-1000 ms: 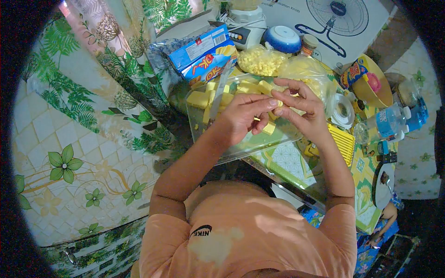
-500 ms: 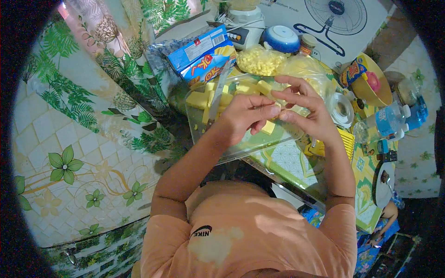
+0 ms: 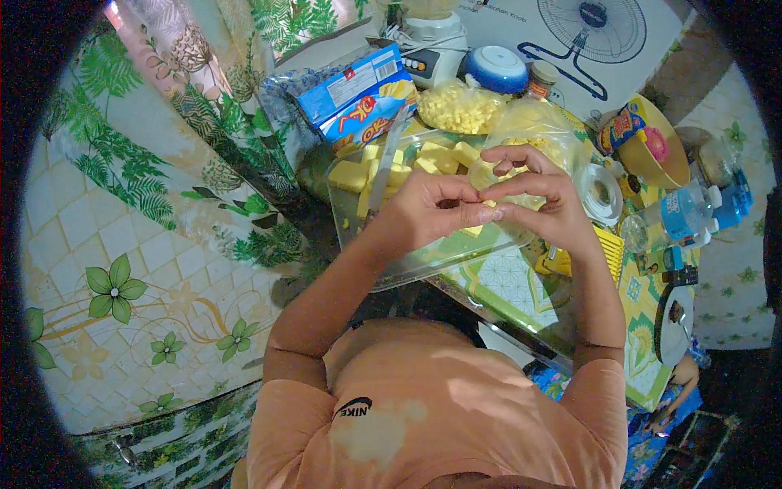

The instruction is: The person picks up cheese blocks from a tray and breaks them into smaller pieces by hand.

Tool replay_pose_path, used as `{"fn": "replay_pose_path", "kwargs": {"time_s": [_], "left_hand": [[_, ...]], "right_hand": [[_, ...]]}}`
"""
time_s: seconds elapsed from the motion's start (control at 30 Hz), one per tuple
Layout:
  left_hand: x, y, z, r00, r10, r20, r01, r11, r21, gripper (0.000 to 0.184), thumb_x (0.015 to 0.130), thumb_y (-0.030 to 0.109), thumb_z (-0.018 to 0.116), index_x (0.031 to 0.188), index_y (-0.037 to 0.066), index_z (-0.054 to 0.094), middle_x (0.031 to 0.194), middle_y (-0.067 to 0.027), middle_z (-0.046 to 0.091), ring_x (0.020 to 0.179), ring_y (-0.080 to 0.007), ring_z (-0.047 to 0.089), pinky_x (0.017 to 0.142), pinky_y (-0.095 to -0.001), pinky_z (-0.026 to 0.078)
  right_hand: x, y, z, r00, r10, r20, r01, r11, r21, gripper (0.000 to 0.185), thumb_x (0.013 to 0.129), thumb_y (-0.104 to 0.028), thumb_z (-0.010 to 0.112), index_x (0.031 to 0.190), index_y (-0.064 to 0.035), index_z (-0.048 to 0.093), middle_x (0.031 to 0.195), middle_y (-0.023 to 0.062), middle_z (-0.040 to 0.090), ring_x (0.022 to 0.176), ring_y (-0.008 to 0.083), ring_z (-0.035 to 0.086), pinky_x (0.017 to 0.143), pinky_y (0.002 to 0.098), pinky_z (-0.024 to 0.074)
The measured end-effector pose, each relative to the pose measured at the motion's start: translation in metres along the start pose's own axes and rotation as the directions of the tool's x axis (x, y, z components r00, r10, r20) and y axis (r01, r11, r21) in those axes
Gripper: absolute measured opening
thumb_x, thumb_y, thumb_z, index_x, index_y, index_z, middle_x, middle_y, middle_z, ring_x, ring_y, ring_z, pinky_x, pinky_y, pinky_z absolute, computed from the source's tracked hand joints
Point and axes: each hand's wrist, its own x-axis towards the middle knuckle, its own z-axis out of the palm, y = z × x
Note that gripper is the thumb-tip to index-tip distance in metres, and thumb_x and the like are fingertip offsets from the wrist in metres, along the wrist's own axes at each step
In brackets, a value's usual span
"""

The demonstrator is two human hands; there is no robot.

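Over a clear plastic tray [image 3: 407,275], my left hand [image 3: 423,213] and my right hand [image 3: 544,204] meet fingertip to fingertip. Between them a small yellow piece [image 3: 489,204] is pinched, mostly covered by the fingers. My right hand's upper fingers are curved and raised. Inside the tray lie several smooth yellow blocks [image 3: 350,175], some hidden behind my hands. A knife [image 3: 381,183] with a broad blade rests across the tray's left part, beside my left hand.
Behind the tray stand a blue box [image 3: 358,96], a bag of small yellow pieces [image 3: 460,106], a blue bowl [image 3: 495,68] and a blender [image 3: 430,49]. To the right are a yellow basket [image 3: 599,254], a water bottle [image 3: 672,218] and a yellow bowl [image 3: 664,167].
My fingertips have come closer together around the small piece, and my right hand's fingers have dipped slightly. The tray, blocks and knife stay in place.
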Motion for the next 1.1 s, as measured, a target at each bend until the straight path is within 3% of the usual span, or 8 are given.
{"fn": "replay_pose_path", "kwargs": {"time_s": [0.13, 0.2, 0.3, 0.4, 0.5, 0.73, 1.03, 1.1], "left_hand": [[0.000, -0.001, 0.000, 0.999, 0.049, 0.001, -0.048, 0.996, -0.074, 0.029, 0.079, 0.026, 0.072, 0.092, 0.001, 0.066, 0.076, -0.0012, 0.058, 0.065, -0.0058, 0.049, 0.055, -0.0225, 0.040], [-0.003, -0.007, 0.000, 0.987, 0.131, -0.098, -0.108, 0.972, 0.208, 0.035, 0.077, 0.026, 0.072, 0.100, 0.002, 0.063, 0.088, -0.0059, 0.059, 0.071, -0.0115, 0.055, 0.059, -0.0255, 0.043], [-0.012, -0.019, -0.003, 0.946, 0.255, -0.198, -0.118, 0.844, 0.523, 0.042, 0.077, 0.024, 0.070, 0.111, 0.002, 0.059, 0.098, -0.0101, 0.057, 0.077, -0.0185, 0.055, 0.063, -0.0283, 0.046], [-0.025, -0.036, -0.010, 0.912, 0.295, -0.285, -0.042, 0.758, 0.651, 0.043, 0.077, 0.022, 0.069, 0.113, 0.002, 0.058, 0.101, -0.0130, 0.056, 0.080, -0.0260, 0.057, 0.068, -0.0313, 0.047], [-0.037, -0.048, -0.025, 0.871, 0.344, -0.350, 0.062, 0.630, 0.774, 0.041, 0.074, 0.021, 0.070, 0.110, 0.003, 0.059, 0.102, -0.0148, 0.057, 0.086, -0.0305, 0.058, 0.076, -0.0352, 0.047], [-0.063, -0.051, -0.051, 0.808, 0.443, -0.388, 0.176, 0.448, 0.877, 0.035, 0.072, 0.018, 0.067, 0.105, 0.008, 0.062, 0.103, -0.0110, 0.056, 0.101, -0.0320, 0.049, 0.086, -0.0422, 0.041], [-0.080, -0.066, -0.055, 0.824, 0.371, -0.428, 0.145, 0.591, 0.793, 0.036, 0.071, 0.020, 0.067, 0.105, 0.008, 0.063, 0.104, -0.0123, 0.056, 0.102, -0.0310, 0.049, 0.092, -0.0418, 0.037], [-0.080, -0.070, -0.053, 0.832, 0.369, -0.414, 0.142, 0.580, 0.802, 0.034, 0.073, 0.019, 0.066, 0.105, 0.009, 0.062, 0.105, -0.0116, 0.055, 0.104, -0.0317, 0.046, 0.092, -0.0420, 0.037]], "right_hand": [[0.001, 0.001, 0.000, 1.000, -0.003, -0.029, 0.002, 0.999, -0.043, 0.021, 0.073, -0.011, 0.072, 0.093, -0.0099, 0.071, 0.112, 0.0071, 0.059, 0.099, 0.0200, 0.055, 0.082, 0.0319, 0.0462], [0.000, -0.001, -0.007, 0.997, 0.050, -0.064, -0.055, 0.995, -0.088, 0.021, 0.074, -0.010, 0.071, 0.095, -0.0093, 0.070, 0.106, 0.0060, 0.062, 0.092, 0.0183, 0.058, 0.077, 0.0304, 0.0476], [-0.001, 0.005, -0.019, 0.903, 0.414, -0.119, -0.427, 0.895, -0.130, 0.022, 0.076, -0.007, 0.066, 0.098, -0.0078, 0.068, 0.098, 0.0085, 0.064, 0.083, 0.0183, 0.061, 0.072, 0.0295, 0.0490], [-0.005, 0.030, -0.029, 0.930, 0.329, -0.163, -0.366, 0.868, -0.337, 0.025, 0.077, -0.003, 0.061, 0.102, -0.0066, 0.066, 0.097, 0.0124, 0.065, 0.079, 0.0219, 0.062, 0.071, 0.0302, 0.0499], [-0.006, 0.041, -0.026, 0.912, 0.353, -0.211, -0.407, 0.844, -0.348, 0.029, 0.077, 0.001, 0.056, 0.103, -0.0069, 0.066, 0.099, 0.0140, 0.064, 0.083, 0.0250, 0.063, 0.073, 0.0313, 0.0503], [-0.001, 0.028, -0.009, 0.943, 0.287, -0.171, -0.329, 0.886, -0.327, 0.030, 0.077, 0.002, 0.051, 0.103, -0.0070, 0.064, 0.104, 0.0135, 0.062, 0.093, 0.0283, 0.061, 0.080, 0.0341, 0.0490], [0.005, 0.030, 0.088, 0.969, -0.024, 0.247, 0.140, 0.875, -0.464, 0.023, 0.074, -0.008, 0.060, 0.096, -0.0065, 0.064, 0.094, 0.0101, 0.061, 0.090, 0.0279, 0.057, 0.078, 0.0388, 0.0468], [0.007, 0.041, 0.104, 0.970, -0.112, 0.217, 0.210, 0.834, -0.510, 0.023, 0.072, -0.010, 0.061, 0.095, -0.0061, 0.064, 0.095, 0.0077, 0.059, 0.088, 0.0265, 0.055, 0.076, 0.0366, 0.0461]]}}
